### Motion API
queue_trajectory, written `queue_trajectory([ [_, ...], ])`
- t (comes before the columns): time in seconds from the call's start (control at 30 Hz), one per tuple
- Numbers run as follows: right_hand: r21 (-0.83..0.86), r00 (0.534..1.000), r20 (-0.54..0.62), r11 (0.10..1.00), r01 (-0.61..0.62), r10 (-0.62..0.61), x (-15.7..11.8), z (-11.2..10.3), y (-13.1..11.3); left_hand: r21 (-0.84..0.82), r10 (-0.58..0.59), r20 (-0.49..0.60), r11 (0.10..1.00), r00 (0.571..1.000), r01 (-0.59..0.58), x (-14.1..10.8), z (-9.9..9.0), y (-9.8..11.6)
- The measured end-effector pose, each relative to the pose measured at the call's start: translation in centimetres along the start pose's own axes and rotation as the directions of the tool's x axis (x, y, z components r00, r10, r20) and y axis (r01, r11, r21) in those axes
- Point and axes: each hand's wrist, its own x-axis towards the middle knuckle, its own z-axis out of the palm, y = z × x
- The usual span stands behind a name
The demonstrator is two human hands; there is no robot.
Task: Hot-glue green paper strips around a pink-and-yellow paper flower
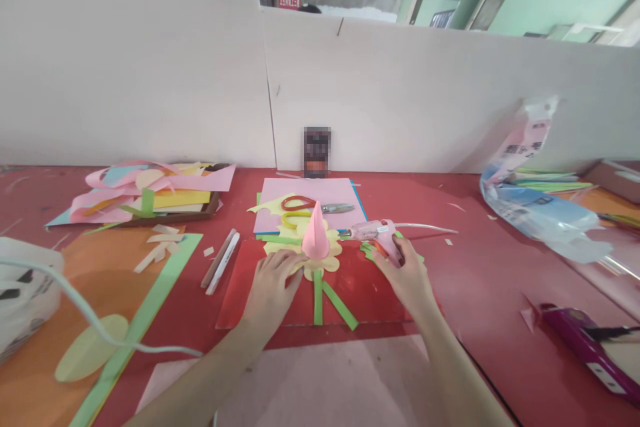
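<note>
A pink paper cone (316,237) stands upright at the middle of a yellow paper flower (327,265). My left hand (273,280) is at the flower's left edge, with fingers and thumb closed on a petal beside the cone. My right hand (407,280) is wrapped round the handle of a pink hot glue gun (375,232). The gun's nozzle points left, towards the flower, and a pale glue stick or cord trails from its back. Green paper strips (319,300) run down from the flower over a shiny red board (285,310).
Scissors (337,207) with red and yellow handles lie on pink paper (270,197) behind the flower. Two pens (221,263) lie to the left. Coloured paper scraps (150,190) fill a tray at back left. A plastic bag (545,200) and a purple tool (590,347) are at right.
</note>
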Motion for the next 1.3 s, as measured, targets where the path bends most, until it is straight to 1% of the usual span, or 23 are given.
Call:
queue_trajectory([
  [0.1, -0.066, 0.994, 0.091, 0.996, 0.060, -0.053, -0.3, 0.3, 0.1, 0.011, -0.025, -0.041, 1.000, 0.999, 0.026, -0.2, 0.1, -0.4],
  [0.23, -0.107, 0.983, 0.148, 0.987, 0.123, -0.106, -0.7, 0.7, 0.2, 0.026, -0.080, -0.051, 0.996, 0.996, 0.081, -0.2, 0.3, -0.9],
  [0.37, -0.117, 0.980, 0.167, 0.985, 0.124, -0.104, -0.7, 0.7, 0.3, 0.047, -0.094, -0.046, 0.994, 0.995, 0.096, -0.2, 0.3, -0.9],
  [0.47, -0.133, 0.980, 0.167, 0.982, 0.133, -0.110, -0.5, 0.7, 0.5, 0.016, -0.099, -0.043, 0.995, 0.994, 0.100, -0.2, 0.3, -0.9],
  [0.63, -0.194, 0.967, 0.233, 0.970, 0.150, -0.103, -0.6, 0.7, 0.5, -0.057, -0.146, -0.005, 0.988, 0.989, 0.145, -0.3, 0.6, -1.1],
  [0.77, -0.242, 0.963, 0.250, 0.957, 0.160, -0.098, -0.9, 0.5, 0.1, -0.099, -0.169, 0.016, 0.980, 0.985, 0.170, -0.3, 0.8, -1.2],
  [0.83, -0.261, 0.963, 0.254, 0.952, 0.162, -0.094, -1.0, 0.5, -0.1, -0.098, -0.155, 0.019, 0.983, 0.988, 0.156, -0.3, 0.8, -1.2],
  [0.97, -0.284, 0.960, 0.262, 0.943, 0.172, -0.097, -1.3, 0.4, -0.4, -0.037, -0.062, 0.014, 0.997, 0.998, 0.063, -0.2, 0.6, -1.0],
  [1.03, -0.295, 0.956, 0.273, 0.936, 0.192, -0.110, -1.4, 0.5, -0.5, 0.008, -0.029, 0.033, 1.000, 0.999, 0.029, -0.2, 0.5, -0.7],
  [1.13, -0.319, 0.949, 0.283, 0.920, 0.230, -0.139, -1.5, 0.7, -0.6, 0.060, -0.017, 0.066, 0.998, 0.998, 0.013, -0.2, 0.3, -0.3],
  [1.23, -0.345, 0.944, 0.287, 0.902, 0.259, -0.162, -1.6, 0.8, -0.6, 0.084, 0.007, 0.095, 0.996, 0.995, -0.015, -0.3, 0.3, -0.1],
  [1.3, -0.359, 0.944, 0.293, 0.897, 0.259, -0.156, -1.6, 0.8, -0.6, 0.087, 0.031, 0.123, 0.995, 0.992, -0.042, -0.4, 0.3, 0.0],
])
